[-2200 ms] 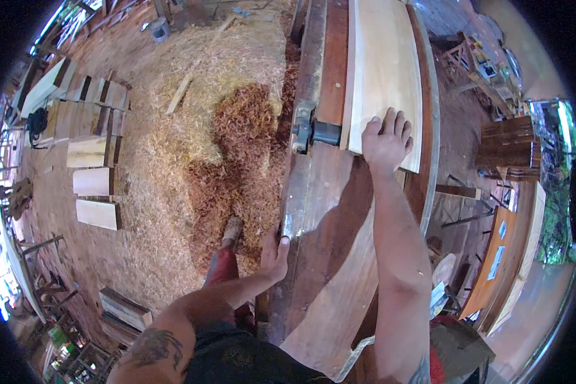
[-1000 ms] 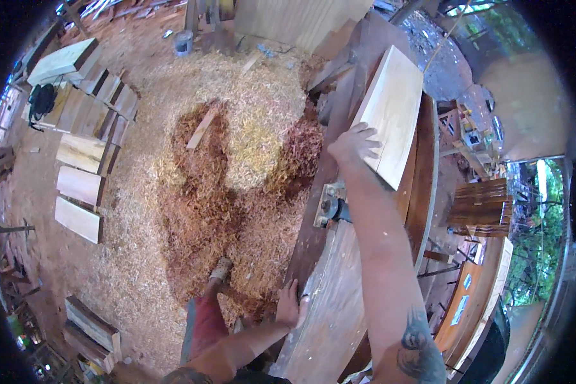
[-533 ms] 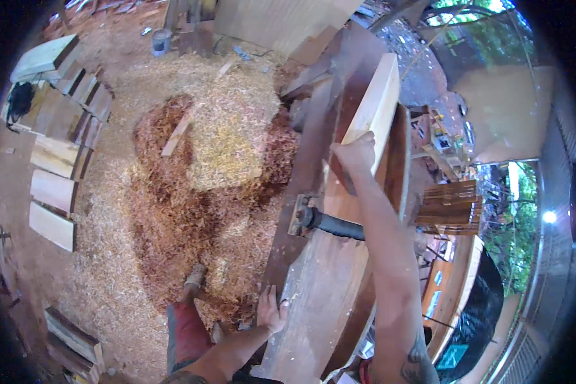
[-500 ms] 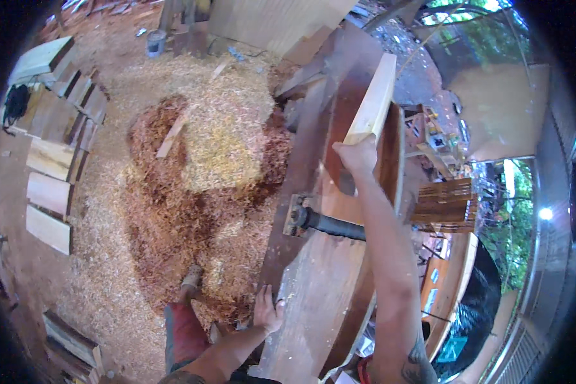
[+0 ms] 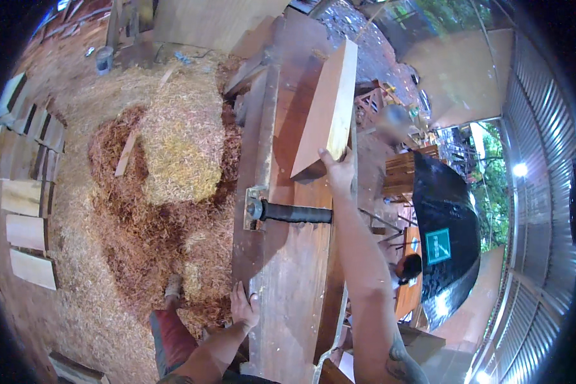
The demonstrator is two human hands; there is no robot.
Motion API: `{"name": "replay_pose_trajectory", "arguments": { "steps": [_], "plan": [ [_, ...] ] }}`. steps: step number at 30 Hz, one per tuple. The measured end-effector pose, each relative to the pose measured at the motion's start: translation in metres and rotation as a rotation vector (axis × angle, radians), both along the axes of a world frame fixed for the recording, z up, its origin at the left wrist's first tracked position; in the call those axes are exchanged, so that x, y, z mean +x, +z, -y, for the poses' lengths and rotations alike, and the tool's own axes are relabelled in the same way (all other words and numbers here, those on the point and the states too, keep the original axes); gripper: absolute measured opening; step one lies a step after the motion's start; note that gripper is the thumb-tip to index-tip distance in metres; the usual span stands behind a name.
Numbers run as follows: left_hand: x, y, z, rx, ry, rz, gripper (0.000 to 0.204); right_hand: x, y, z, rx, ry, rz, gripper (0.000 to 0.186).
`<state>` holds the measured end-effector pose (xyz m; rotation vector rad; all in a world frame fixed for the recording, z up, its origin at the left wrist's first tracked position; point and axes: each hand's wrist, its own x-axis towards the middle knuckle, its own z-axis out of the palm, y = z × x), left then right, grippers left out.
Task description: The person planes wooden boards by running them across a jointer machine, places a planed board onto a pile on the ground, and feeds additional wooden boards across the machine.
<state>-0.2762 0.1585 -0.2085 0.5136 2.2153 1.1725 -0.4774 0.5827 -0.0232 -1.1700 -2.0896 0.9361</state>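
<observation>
My right hand (image 5: pixel 339 171) grips the near end of a thick wooden board (image 5: pixel 320 112), thumb on its reddish face and fingers around the pale edge. The board stands tilted over the far part of a long brown wooden machine bed (image 5: pixel 288 281). Across the bed, nearer than the board, lies a dark cylindrical bar (image 5: pixel 296 213) with a metal end block (image 5: pixel 255 208) on the left. My left hand (image 5: pixel 244 308) rests on the bed's left edge, fingers extended, holding nothing.
A heap of wood shavings (image 5: pixel 173 211) lies left of the bed. Several boards (image 5: pixel 24 198) are laid out at the far left. On the right are a black umbrella (image 5: pixel 447 237), a person's dark-haired head (image 5: pixel 409 267) and a corrugated metal sheet (image 5: pixel 544 211). A bucket (image 5: pixel 104 61) stands far left.
The board has turned in my right hand, so its broad reddish face now shows. My left hand stays on the bed's edge. The whole view has shifted, with more of the umbrella showing.
</observation>
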Motion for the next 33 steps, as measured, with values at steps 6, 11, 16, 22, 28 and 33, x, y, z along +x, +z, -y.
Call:
{"name": "replay_pose_trajectory", "arguments": {
  "steps": [6, 11, 16, 22, 28, 33],
  "plan": [
    [0.001, -0.001, -0.002, 0.038, 0.042, 0.034, 0.069, 0.001, 0.023, -0.002, 0.017, -0.266, 0.343, 0.096],
    [0.001, -0.001, -0.001, -0.014, 0.026, 0.085, 0.071, 0.019, 0.018, -0.024, 0.010, -0.157, 0.415, 0.091],
    [-0.001, 0.002, 0.001, 0.004, 0.052, 0.086, 0.072, 0.010, 0.031, -0.006, 0.157, -0.219, 0.494, 0.084],
    [-0.001, 0.006, 0.004, 0.004, 0.030, 0.106, 0.073, 0.047, 0.100, 0.080, 0.129, -0.127, 0.548, 0.085],
    [-0.023, 0.019, 0.012, -0.067, -0.093, 0.134, 0.076, 0.190, 0.117, 0.222, 0.132, 0.044, 0.437, 0.073],
    [-0.139, 0.091, 0.029, 0.095, -0.183, -0.286, 0.084, 0.330, 0.113, 0.373, -0.147, -0.013, 0.653, 0.078]
  ]
}}
